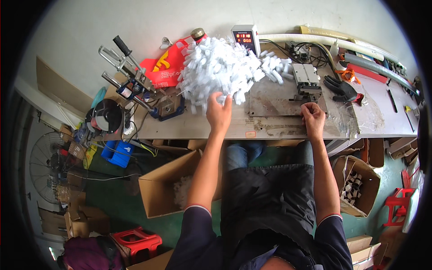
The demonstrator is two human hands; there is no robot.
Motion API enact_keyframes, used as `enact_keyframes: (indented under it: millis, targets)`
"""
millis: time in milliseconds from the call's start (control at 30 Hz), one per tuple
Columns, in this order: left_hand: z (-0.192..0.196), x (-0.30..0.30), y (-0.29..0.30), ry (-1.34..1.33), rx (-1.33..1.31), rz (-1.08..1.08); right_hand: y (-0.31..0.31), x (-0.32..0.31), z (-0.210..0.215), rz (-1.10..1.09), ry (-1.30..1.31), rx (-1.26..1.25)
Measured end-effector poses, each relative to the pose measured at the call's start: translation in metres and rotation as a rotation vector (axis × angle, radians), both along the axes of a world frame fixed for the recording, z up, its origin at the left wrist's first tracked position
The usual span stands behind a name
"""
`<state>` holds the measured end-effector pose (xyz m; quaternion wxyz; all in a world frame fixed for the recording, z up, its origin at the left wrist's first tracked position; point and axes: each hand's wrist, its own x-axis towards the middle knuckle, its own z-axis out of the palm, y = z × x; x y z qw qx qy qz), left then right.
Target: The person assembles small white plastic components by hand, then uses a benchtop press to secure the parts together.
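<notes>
A large heap of small translucent white plastic pieces [216, 63] covers the middle of the workbench. My left hand [219, 114] reaches to the heap's near edge, thumb and fingers apart; white pieces show just beyond the fingertips, none plainly gripped. To the right, a small metal clamping fixture [307, 74] stands on a flat metal plate [270, 101]. My right hand [314, 121] is right in front of that fixture, its fingers pinched together. Whatever they hold, if anything, is too small or hidden to make out.
Behind the heap stands a counter box with a red display [245, 38]. A black glove [342, 89] lies right of the fixture. At left is a lever hand press [135, 85]. Cardboard boxes [164, 180] sit below the bench, and a fan [56, 166] stands far left.
</notes>
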<state>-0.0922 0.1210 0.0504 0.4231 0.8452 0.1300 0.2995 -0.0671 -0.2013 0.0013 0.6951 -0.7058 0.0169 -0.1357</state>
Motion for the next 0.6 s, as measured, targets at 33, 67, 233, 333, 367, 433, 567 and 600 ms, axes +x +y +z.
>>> enact_keyframes:
  millis: [33,67,233,333,367,433,567,600]
  targets:
    - [0.0,0.013,0.0,0.038,0.121,0.029,0.001,0.0,0.0,0.01,-0.002,0.0]
    - [0.0,0.025,0.0,0.076,0.243,0.059,0.002,0.0,0.001,0.021,-0.003,0.0]
    - [-0.013,0.054,0.007,0.149,0.359,0.143,0.002,0.0,0.001,0.021,-0.002,0.025]
    - [-0.018,0.05,0.014,0.126,0.319,0.101,0.0,0.001,0.001,0.028,0.008,0.028]
    - [-0.021,0.046,0.016,0.055,0.308,0.099,-0.001,0.001,0.001,0.03,0.009,0.013]
    - [-0.025,0.038,0.019,-0.035,0.27,0.087,-0.001,0.002,0.001,0.028,0.011,0.001]
    - [-0.037,0.023,0.021,-0.146,0.025,0.021,0.003,-0.001,0.007,0.027,0.027,-0.022]
    - [-0.035,0.017,0.016,-0.146,0.027,0.017,0.005,-0.001,0.009,0.035,0.031,-0.023]
